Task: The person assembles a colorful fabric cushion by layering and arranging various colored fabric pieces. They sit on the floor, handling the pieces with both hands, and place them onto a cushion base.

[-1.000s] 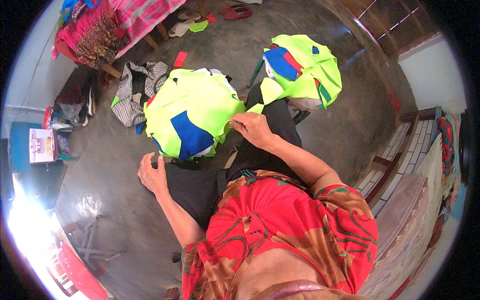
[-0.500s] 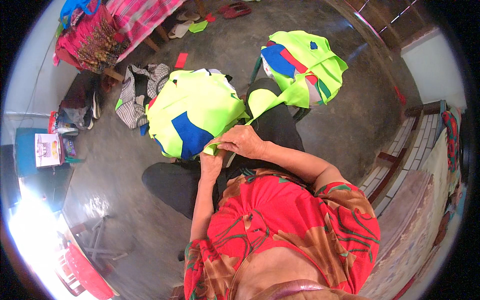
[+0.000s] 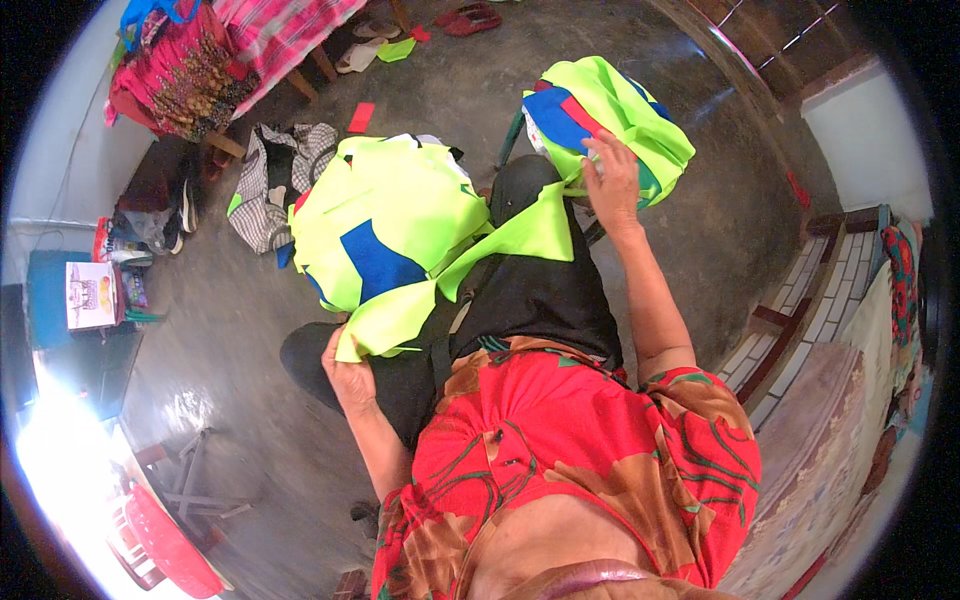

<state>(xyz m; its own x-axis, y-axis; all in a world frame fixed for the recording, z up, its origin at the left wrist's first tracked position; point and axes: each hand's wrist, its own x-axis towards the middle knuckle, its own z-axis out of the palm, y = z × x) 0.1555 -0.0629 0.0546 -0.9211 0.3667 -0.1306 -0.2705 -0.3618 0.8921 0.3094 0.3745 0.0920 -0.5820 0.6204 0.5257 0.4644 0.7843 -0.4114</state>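
Note:
My left hand (image 3: pixel 348 372) pinches the end of a neon yellow-green cloth piece (image 3: pixel 388 322) over my left thigh. A second neon piece (image 3: pixel 522 238) drapes across my right leg toward the right-hand heap; whether the two are joined I cannot tell. My right hand (image 3: pixel 612 182) is up at the near edge of the right heap of cloth pieces (image 3: pixel 650 130), fingers apart, holding nothing that I can see. In front of my left hand sits the larger heap of neon cloth pieces (image 3: pixel 385 205), with a blue piece (image 3: pixel 380 262) on its near side.
Checked cloth (image 3: pixel 262 205) lies on the floor left of the larger heap. A small red scrap (image 3: pixel 362 118) and shoes (image 3: pixel 358 57) are farther off. A pink-covered piece of furniture (image 3: pixel 275 45) stands far left, a red chair (image 3: pixel 170 545) near left, a slatted bench (image 3: pixel 790 330) on the right.
My hands, together on a neon cloth edge before, have parted. The left moved down and left with the cloth; the right went up and right to the other heap. Neon cloth now spreads between them.

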